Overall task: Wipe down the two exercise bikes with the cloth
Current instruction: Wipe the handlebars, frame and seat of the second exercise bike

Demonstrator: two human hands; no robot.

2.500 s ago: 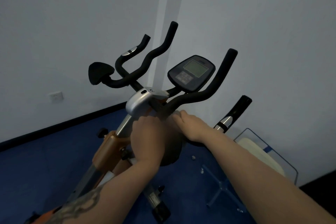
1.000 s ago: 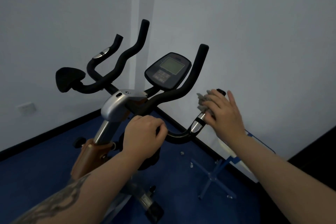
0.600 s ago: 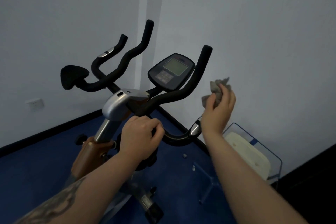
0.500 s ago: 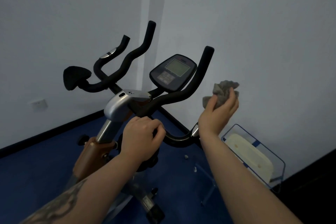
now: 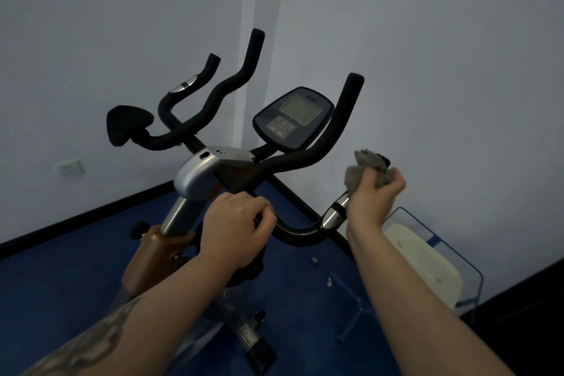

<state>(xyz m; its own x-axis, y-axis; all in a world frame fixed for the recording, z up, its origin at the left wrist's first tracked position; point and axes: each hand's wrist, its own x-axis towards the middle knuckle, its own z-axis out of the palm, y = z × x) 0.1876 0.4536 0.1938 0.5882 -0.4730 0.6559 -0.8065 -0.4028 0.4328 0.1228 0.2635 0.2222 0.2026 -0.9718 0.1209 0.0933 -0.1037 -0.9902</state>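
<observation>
Crumpled grey cloth (image 5: 364,172) is gripped in the right hand (image 5: 374,197), wrapped around the black foam handlebar's (image 5: 308,159) outer right grip for wiping. Left hand (image 5: 236,224) clasps the bar's centre, probably steadying the bike.

Dim, bluish, flat light; soft focus overall; wide-angle bending at edges; no glare.
</observation>
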